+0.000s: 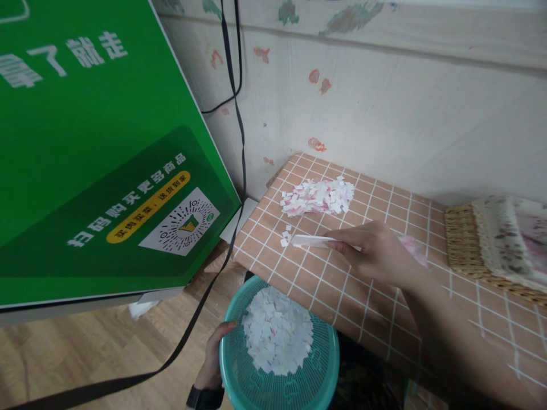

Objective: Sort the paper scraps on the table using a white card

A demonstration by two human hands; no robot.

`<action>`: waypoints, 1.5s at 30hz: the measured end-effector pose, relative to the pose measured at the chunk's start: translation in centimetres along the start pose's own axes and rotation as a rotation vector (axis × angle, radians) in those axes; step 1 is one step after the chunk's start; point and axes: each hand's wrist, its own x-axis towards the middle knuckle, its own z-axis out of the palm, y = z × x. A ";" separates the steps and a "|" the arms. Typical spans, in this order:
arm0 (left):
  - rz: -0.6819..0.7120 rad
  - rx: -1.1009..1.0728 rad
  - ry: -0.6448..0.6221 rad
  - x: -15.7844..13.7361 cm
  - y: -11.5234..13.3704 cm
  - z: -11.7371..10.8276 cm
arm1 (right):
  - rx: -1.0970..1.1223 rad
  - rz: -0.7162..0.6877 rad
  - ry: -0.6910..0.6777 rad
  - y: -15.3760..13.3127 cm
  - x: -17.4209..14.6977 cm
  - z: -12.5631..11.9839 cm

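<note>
My left hand (215,356) is closed on the left rim of a round teal plastic basket (233,373), held just below the table's front edge. Inside it lies a heap of small white paper squares (277,333), with a trace of pink. Above the tabletop, my right hand (371,250) pinches a thin white card (313,241) between thumb and fingers. The card's far end is beside a few loose paper squares (285,236). Farther back on the table rests a pile of white and pink paper bits (318,196).
A brown table (380,199) with a white grid stands against the wall. On its right sits a wicker basket (465,239) with a cloth lining. Something pink (413,249) lies behind my right wrist. At left are a green cabinet (106,142) and a hanging black strap (243,165).
</note>
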 end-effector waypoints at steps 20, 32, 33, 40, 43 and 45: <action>0.009 0.038 0.004 0.6 -0.4 -0.8 | -0.137 0.063 0.017 1.4 -0.2 -0.4; 0.019 0.025 0.009 0.5 -0.3 -0.3 | -0.108 0.088 -0.016 1.7 -0.4 -0.8; 0.022 0.026 0.005 0.5 -0.3 -0.3 | -0.098 0.093 -0.014 1.7 -0.4 -0.7; -0.008 -0.006 -0.011 0.2 -0.3 -0.3 | -0.074 0.077 -0.014 1.2 -0.1 -0.8; -0.005 0.002 -0.010 0.3 -0.4 -0.3 | -0.095 0.086 -0.004 1.2 -0.1 -0.7; 0.014 0.018 -0.024 0.3 -0.5 -0.4 | -0.111 0.091 0.006 1.2 -0.1 -0.7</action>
